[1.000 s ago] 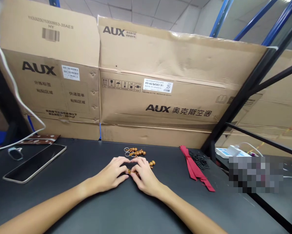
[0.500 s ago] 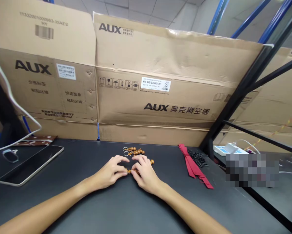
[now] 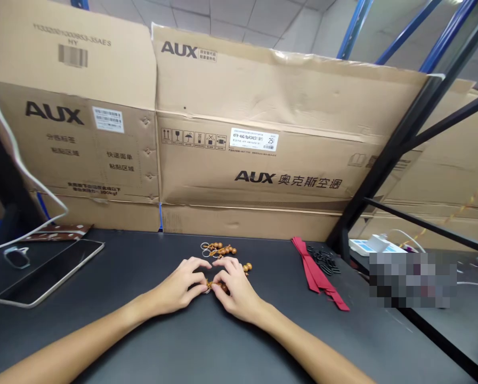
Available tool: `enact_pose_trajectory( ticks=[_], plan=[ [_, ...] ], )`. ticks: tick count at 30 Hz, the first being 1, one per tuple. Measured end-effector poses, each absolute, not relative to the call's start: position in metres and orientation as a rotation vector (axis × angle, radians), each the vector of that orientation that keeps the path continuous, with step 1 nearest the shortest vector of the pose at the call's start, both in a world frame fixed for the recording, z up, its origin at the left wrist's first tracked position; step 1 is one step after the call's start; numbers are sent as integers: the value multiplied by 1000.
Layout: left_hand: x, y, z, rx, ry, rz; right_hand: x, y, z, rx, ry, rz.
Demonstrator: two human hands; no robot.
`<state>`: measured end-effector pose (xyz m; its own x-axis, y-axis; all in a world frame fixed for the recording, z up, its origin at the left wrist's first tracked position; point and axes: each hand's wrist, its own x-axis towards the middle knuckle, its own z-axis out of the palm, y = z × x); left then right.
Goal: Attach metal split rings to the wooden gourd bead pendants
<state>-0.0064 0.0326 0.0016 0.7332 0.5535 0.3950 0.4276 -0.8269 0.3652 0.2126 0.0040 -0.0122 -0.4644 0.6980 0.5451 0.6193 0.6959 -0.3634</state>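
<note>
Close together over the black table, both hands are at one beaded keychain [image 3: 209, 286] with brown wooden beads, an orange cord and a metal ring. My left hand [image 3: 183, 284] pinches its ring end between thumb and fingertips. At the bead end, my right hand [image 3: 239, 287] grips it with thumb and forefinger, hiding part of the beads. Just beyond my fingers lie more wooden-bead keychains [image 3: 225, 250] with metal rings. Another set of wooden beads [image 3: 248, 267] shows past the right hand's knuckles, its other end covered by that hand.
A tablet-like device [image 3: 50, 272] and glasses [image 3: 17, 257] lie at left. Red ribbon strips [image 3: 313, 269] and black loops [image 3: 324, 261] lie at right, near a black metal frame [image 3: 377, 176]. Large cardboard sheets [image 3: 250, 165] wall off the table's back.
The keychain between my hands has shifted slightly toward me, and more of its beads and ring show. The right fingers have curled a little. The other keychains stay put.
</note>
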Motion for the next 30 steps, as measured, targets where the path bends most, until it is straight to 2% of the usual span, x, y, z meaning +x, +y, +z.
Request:
enact_pose_trajectory(
  ticks=[10, 18, 25, 30],
  plan=[
    [-6, 31, 0, 2692, 778, 740, 213, 2, -10, -959, -2250, 199],
    [-6, 32, 2, 2723, 753, 706, 218, 11, -15, -1095, -2203, 89],
    [-6, 32, 0, 2677, 780, 733, 212, 3, -12, -965, -2255, 173],
    [-6, 35, 0, 2684, 759, 749, 213, 8, -14, -1098, -2189, 114]
  ],
)
